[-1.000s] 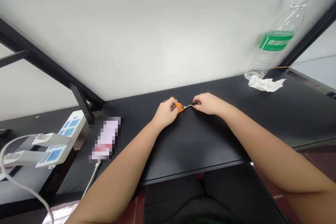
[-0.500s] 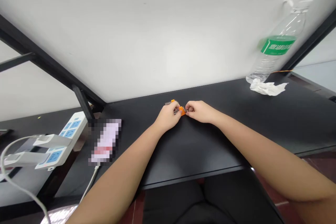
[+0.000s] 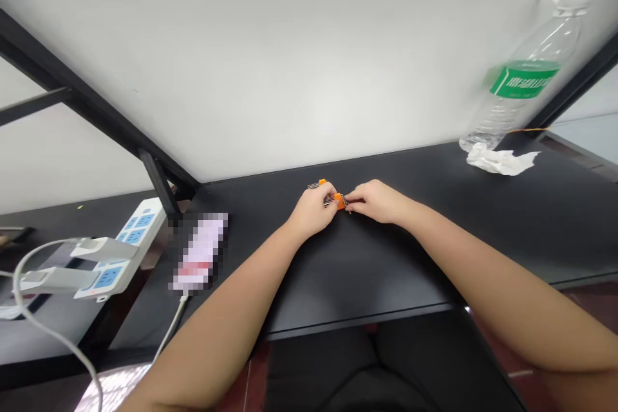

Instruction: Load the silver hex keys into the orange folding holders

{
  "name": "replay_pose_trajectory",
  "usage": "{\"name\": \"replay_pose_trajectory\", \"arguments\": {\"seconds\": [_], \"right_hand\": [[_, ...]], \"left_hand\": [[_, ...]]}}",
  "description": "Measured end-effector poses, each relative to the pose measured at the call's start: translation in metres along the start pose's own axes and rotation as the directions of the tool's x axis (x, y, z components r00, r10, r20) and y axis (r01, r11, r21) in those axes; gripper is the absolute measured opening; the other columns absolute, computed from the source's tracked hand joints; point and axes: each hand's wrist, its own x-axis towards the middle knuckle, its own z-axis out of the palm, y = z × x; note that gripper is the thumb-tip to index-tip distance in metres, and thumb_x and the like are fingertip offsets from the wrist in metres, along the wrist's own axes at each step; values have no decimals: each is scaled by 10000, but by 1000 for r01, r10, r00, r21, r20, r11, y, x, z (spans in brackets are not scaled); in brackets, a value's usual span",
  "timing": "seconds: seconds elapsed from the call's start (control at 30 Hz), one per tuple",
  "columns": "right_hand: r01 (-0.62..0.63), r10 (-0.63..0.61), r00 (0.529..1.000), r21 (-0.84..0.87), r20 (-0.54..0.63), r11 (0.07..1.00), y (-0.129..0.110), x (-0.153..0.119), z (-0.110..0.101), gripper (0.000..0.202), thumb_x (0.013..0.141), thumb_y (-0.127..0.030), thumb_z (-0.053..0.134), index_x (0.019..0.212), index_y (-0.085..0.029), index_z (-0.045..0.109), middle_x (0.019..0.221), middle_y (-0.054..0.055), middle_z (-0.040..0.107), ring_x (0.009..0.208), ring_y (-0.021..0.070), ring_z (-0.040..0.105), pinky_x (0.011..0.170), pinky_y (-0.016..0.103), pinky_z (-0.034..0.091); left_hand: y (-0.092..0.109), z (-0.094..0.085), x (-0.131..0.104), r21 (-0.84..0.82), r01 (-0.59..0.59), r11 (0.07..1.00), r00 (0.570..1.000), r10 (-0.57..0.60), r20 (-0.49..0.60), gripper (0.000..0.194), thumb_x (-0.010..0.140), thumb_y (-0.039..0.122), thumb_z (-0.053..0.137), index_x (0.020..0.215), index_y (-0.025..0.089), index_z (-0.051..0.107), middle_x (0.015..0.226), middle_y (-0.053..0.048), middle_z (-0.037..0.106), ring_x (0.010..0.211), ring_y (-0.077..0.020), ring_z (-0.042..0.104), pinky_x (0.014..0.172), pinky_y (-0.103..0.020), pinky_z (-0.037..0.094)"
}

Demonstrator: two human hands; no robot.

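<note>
Over the middle of the black table, my left hand [image 3: 313, 211] is closed around a hex key set [image 3: 340, 201]. Its orange plastic holder shows at my thumb and again behind my fingers, and several thin metal rods stick out to the left. My right hand [image 3: 379, 201] is closed at the right side of the orange holder, thumb and fingertips pinching the small metal ends there. Both hands meet at the set. My fingers cover part of the holder and most of the rods.
A clear bottle with a green label [image 3: 526, 80] stands at the back right, with crumpled tissue [image 3: 502, 159] before it. On the left lie a blurred-out phone [image 3: 200, 251] on a cable and a white power strip [image 3: 126, 250] with plugs. A white wall [image 3: 290, 77] rises behind the table.
The view has shifted slightly, so the scene sits a little differently. My right fingers are a bit straighter at the metal ends. My left hand keeps its hold.
</note>
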Motion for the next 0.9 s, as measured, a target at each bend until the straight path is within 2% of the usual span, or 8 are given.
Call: {"name": "replay_pose_trajectory", "arguments": {"seconds": [0.13,0.2,0.33,0.47,0.6,0.77,0.9], "right_hand": [[45,-53,998,-293,-20,955,-2,0,7,232,981,-285,566,873,-200,753,805,46,661,706,174,571,659,298,363],[42,-49,999,-366,-9,930,-5,-1,10,258,992,-310,559,858,-183,740,843,69,666,723,183,577,658,303,360],[-8,3,1000,-291,-18,957,-7,-1,10,281,975,-373,576,791,-191,685,826,59,667,706,175,577,640,295,367],[-55,46,998,-202,-48,978,-4,1,12,164,925,-324,611,808,-210,632,837,34,680,725,172,594,649,288,383],[-97,76,992,-227,-100,969,-8,3,21,29,900,-223,593,878,-211,607,916,63,689,826,204,623,684,293,403],[-198,167,975,-235,-145,952,-16,5,26,40,895,-188,556,897,-207,591,993,86,692,819,213,626,663,308,407],[-226,201,971,-214,-132,950,-17,4,26,75,889,-187,559,949,-213,594,1022,82,687,841,216,633,670,306,411]], "left_hand": [[0,0,0,16,17,1000,1000,-17,-17,28,820,195,573,815,222,580,762,17,640,708,-159,571,674,-298,434],[0,0,1,21,22,1000,1000,-21,-14,37,819,190,566,811,223,580,739,20,630,695,-158,565,668,-297,432],[-1,-1,1,21,18,1000,1000,-18,0,36,823,194,559,807,222,573,740,18,628,694,-157,563,666,-296,432],[-1,0,1,29,7,1000,1000,-7,-8,25,818,200,562,809,223,559,748,20,623,701,-159,559,669,-299,430],[0,0,1,20,-7,1000,1000,7,-4,24,821,203,554,813,224,559,752,15,629,694,-160,558,667,-299,432],[1,-1,0,19,11,1000,1000,-10,-11,55,818,184,545,829,229,576,701,26,607,649,-154,539,647,-296,422],[1,-2,0,23,27,999,999,-26,-21,54,833,198,548,842,228,592,719,22,619,665,-157,554,650,-296,424]]}}
